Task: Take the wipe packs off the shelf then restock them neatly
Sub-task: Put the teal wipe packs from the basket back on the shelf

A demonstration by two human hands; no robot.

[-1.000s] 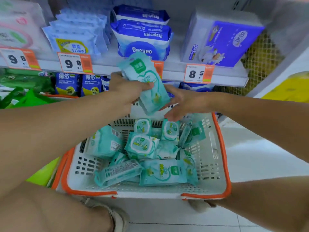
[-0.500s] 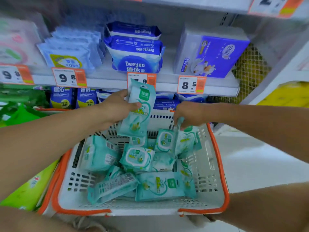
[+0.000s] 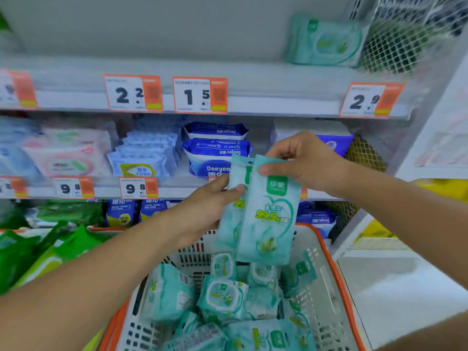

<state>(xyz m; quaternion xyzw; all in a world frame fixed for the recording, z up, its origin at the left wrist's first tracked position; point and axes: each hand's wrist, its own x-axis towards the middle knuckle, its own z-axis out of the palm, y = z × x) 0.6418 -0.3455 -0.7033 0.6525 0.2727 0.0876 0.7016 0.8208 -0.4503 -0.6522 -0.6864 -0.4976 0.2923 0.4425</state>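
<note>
Two slim teal wipe packs hang upright above the basket. My right hand (image 3: 301,160) pinches the top of the front pack (image 3: 268,216). My left hand (image 3: 210,203) grips the pack behind it (image 3: 229,224) by its left edge. Both packs overlap and touch. Below them a white basket with an orange rim (image 3: 339,285) holds several more teal wipe packs (image 3: 220,297). One larger teal pack (image 3: 324,41) stands alone at the right end of the top shelf (image 3: 266,97), which is otherwise bare.
The middle shelf carries blue Deeyeo packs (image 3: 215,150), pale blue packs (image 3: 144,158) and pink packs (image 3: 65,153). Orange price tags (image 3: 200,95) line the shelf edges. Green packs (image 3: 50,239) sit lower left. A wire mesh side panel (image 3: 405,39) closes the shelf's right end.
My right hand picked a pack from the basket and raised it beside the pack in my left hand. The view tilted up, bringing the top shelf into sight.
</note>
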